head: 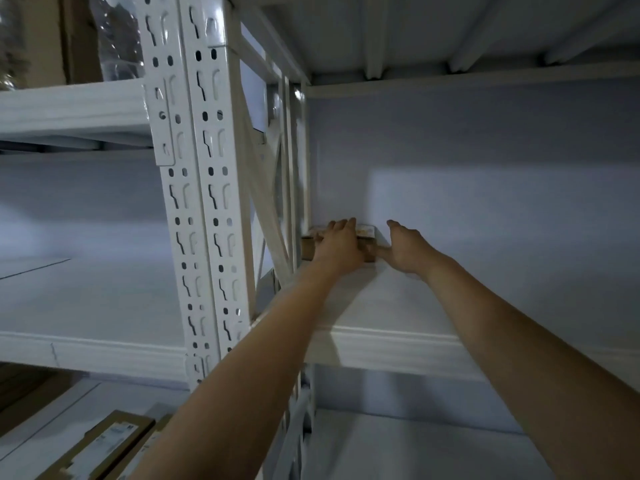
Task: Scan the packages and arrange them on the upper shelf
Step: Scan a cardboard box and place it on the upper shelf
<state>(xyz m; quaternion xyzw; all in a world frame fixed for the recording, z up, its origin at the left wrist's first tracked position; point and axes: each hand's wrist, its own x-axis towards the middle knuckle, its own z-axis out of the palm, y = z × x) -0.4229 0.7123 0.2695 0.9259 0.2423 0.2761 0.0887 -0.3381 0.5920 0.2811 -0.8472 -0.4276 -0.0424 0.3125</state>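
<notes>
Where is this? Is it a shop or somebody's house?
Probably a storeroom or small warehouse. There are white metal racks with slotted uprights, a brown cardboard package being pushed to the back of the upper shelf, and more flat cardboard boxes lower down.

The upright post [201, 188] of the rack is white painted metal, smooth with a slight sheen, punched with rows of slots. The shelf [398, 306] board looks smooth, matt and white, and its front beam [398, 348] is ribbed painted metal. The small box [369, 242] at the back corner is brown matt cardboard with a pale paper label on top. The boxes [104, 448] lower left are brown cardboard too, with paper labels. Upper left, clear glossy plastic wrap [117, 32] shows creases.
</notes>
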